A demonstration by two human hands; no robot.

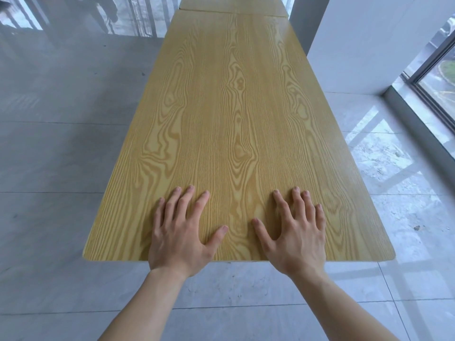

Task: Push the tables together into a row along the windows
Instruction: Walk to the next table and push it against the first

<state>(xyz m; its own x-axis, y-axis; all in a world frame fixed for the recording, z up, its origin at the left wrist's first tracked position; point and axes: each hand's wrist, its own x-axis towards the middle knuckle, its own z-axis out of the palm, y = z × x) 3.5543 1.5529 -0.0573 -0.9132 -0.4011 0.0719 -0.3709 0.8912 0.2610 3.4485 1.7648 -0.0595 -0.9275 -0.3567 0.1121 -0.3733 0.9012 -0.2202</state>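
I see both hands flat on the near table [236, 119], close to its near short edge. The left hand [179, 232] lies palm down with its fingers spread and the thumb angled inward; the right hand [294, 235] mirrors it, fingers fanned, thumb pointing toward the left one. Neither hand grips anything — the palms simply rest on the yellow wood-grain top, with a strip of bare board between the two thumbs. Both wrists hang just past the table's edge, and the bare forearms run back toward me over the grey tiled floor [61, 156].

The near table stretches away from me lengthwise. At its far end sits a second table [231, 4] of the same wood pattern — the two ends look nearly joined, with a thin dark seam between them that runs slightly askew, wider toward the right. To the right of the tables stands a white pillar [369, 45], and beyond it a window [440, 77] with a dark frame runs along the floor. The near table's right long edge lies near the pillar, well apart from the glass.
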